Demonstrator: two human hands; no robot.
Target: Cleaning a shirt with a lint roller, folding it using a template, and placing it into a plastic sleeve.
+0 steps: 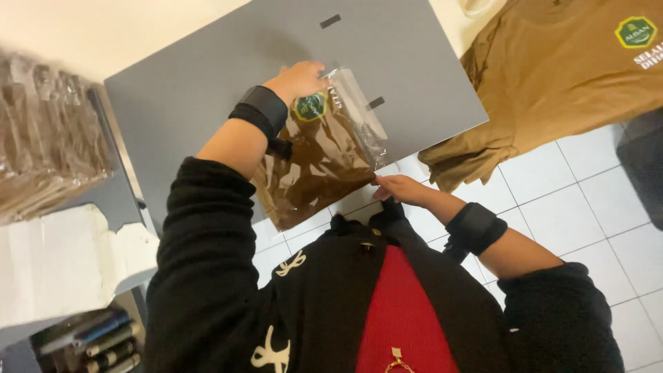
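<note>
A folded brown shirt in a clear plastic bag [324, 155] lies at the near edge of a grey board [207, 76], partly hanging over it. My left hand [300, 79] grips the bag's top edge beside a green round badge on the shirt. My right hand [400, 188] pinches the bag's lower right corner. Both wrists wear black bands, and both arms are in black sleeves.
A pile of loose brown shirts [559, 76] lies at the right on the white tiled floor [580, 207]. A stack of bagged brown shirts [48, 138] sits at the left. White paper [62, 255] lies below it. A dark object [646, 166] stands at the right edge.
</note>
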